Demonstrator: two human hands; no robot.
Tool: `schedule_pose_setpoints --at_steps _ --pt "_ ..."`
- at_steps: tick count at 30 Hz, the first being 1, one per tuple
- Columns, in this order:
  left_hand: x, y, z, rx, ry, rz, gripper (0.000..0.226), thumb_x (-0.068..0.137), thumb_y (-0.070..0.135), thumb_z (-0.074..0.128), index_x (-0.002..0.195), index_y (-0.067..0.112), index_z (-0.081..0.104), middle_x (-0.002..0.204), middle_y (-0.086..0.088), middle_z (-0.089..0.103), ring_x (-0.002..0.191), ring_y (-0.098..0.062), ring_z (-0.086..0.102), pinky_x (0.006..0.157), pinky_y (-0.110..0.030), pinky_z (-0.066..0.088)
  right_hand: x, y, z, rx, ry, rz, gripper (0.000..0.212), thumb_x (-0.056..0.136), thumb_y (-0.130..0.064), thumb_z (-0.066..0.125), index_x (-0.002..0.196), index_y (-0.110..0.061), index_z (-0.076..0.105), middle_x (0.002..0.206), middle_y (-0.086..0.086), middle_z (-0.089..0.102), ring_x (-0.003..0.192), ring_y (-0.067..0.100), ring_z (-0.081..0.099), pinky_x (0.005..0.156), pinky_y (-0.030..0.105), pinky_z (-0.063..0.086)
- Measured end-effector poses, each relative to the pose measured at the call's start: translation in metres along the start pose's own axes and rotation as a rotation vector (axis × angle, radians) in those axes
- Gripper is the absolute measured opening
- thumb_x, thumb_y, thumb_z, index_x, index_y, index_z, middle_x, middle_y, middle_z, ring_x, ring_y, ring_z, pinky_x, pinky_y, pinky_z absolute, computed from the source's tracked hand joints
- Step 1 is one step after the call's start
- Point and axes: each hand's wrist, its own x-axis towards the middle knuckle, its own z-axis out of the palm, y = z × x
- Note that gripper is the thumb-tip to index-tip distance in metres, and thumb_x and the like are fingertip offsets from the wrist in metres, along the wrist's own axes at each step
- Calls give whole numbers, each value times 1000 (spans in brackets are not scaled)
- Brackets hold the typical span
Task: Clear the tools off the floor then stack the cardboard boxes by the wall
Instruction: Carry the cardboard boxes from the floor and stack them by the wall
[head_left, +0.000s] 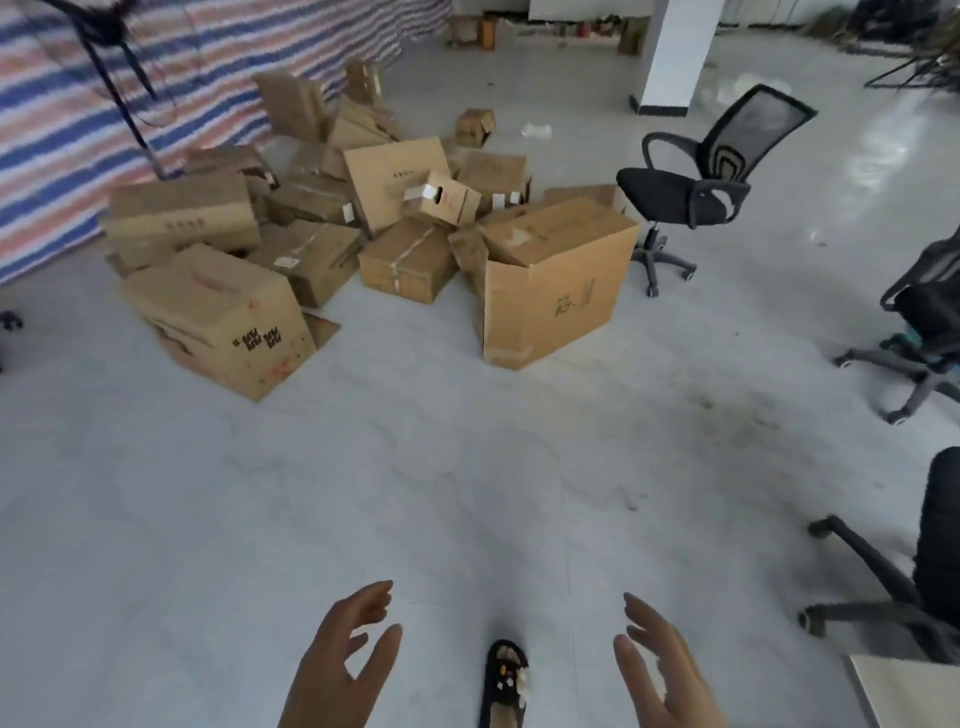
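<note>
With left hand (343, 657) and right hand (657, 667) both released and empty, the jumbled brown cardboard boxes (363, 239) lie well ahead, nearest one left-of-centre.

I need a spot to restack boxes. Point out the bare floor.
Bare floor spans from the box pile to both open hands, left hand and right hand. Crowded: the pile by the striped tarp; office chairs along the right.
</note>
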Motion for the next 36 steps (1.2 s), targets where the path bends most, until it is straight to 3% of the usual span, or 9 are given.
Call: schedule_pose_setpoints --at_steps 7,11,15,18,22,27,29,33,36 --pt "107 22 -3 -25 250 -72 73 80 -3 66 86 69 55 93 33 62 91 8 60 77 -4 46 159 -57 55 -37 -333 -90 52 81 -45 58 94 -86 29 105 -33 58 99 -26 45 78 14 35" --pt "146 21 -10 -34 353 -143 74 80 -4 66 86 68 55 92 32 63 90 8 60 77 -3 46 220 -78 96 -44 -420 -127 47 50 -95 37 96 -85 29 108 -35 57 101 -24 46 76 10 37" --pt "198 8 -24 -48 413 -224 73 81 -2 65 83 71 54 91 33 62 90 9 59 76 -2 45 271 -94 150 -85 -495 -147 54 45 -100 30 97 -85 27 115 -27 51 105 -23 44 76 10 36" --pt "253 -3 -39 -45 426 -232 73 81 -2 65 83 70 54 91 33 62 90 9 59 75 -3 46 309 -118 196 -109 -557 -142 44 67 -68 52 94 -87 23 116 -24 51 101 -27 43 77 9 35" --pt "349 -9 -82 -46 408 -195 70 83 1 64 88 70 53 96 32 60 92 8 59 77 -4 46 371 -156 264 -129 -593 -125 74 87 -24 60 91 -88 23 117 -17 54 98 -29 43 80 17 34" --pt "462 1 -154 1 396 -122 53 86 7 62 102 57 54 105 25 59 99 7 57 84 -10 47 431 -226 356 -106 -611 -164 34 69 -73 53 98 -80 36 117 -23 51 101 -23 46 80 13 35" --pt "495 -3 -173 -2 387 -140 41 87 8 61 104 45 60 103 14 62 100 7 56 89 -20 49 452 -242 388 -107 -631 -202 55 58 -91 39 104 -63 47 117 -26 48 105 -13 51 86 17 37" --pt "547 -15 -200 -16 419 -202 42 87 8 61 103 47 60 103 15 61 100 6 56 88 -18 49 495 -271 444 -137 -704 -171 30 88 -35 52 110 -51 39 121 -11 53 107 -5 50 92 22 35" --pt "589 -29 -217 -23 446 -261 41 87 8 62 101 47 61 100 14 62 99 6 56 87 -20 49 535 -283 490 -176 -748 -165 32 90 -28 51 115 -45 41 122 -9 52 106 -4 50 91 21 32"
